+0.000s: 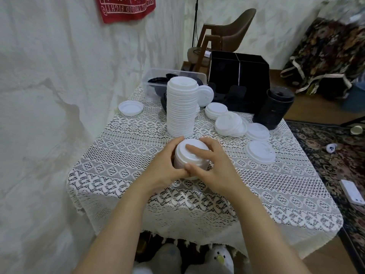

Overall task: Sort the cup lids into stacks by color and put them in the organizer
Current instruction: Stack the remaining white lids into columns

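A short stack of white lids (184, 155) stands on the lace-covered table (118, 147), gripped from both sides. My left hand (165, 167) curls round its left side and my right hand (211, 167) wraps the right side, fingers over the top. Behind it rises a tall stack of white lids (181, 105). Loose white lids (229, 123) lie to the right, with one more white lid (130, 108) at the far left. A stack of black lids (273, 107) stands at the right. The black organizer (239, 74) sits at the back.
A clear plastic bin (152, 80) with black lids stands behind the tall stack. A wooden chair (227, 32) is beyond the table. A patterned rug (325, 155) with small objects lies to the right, and a white wall runs along the left.
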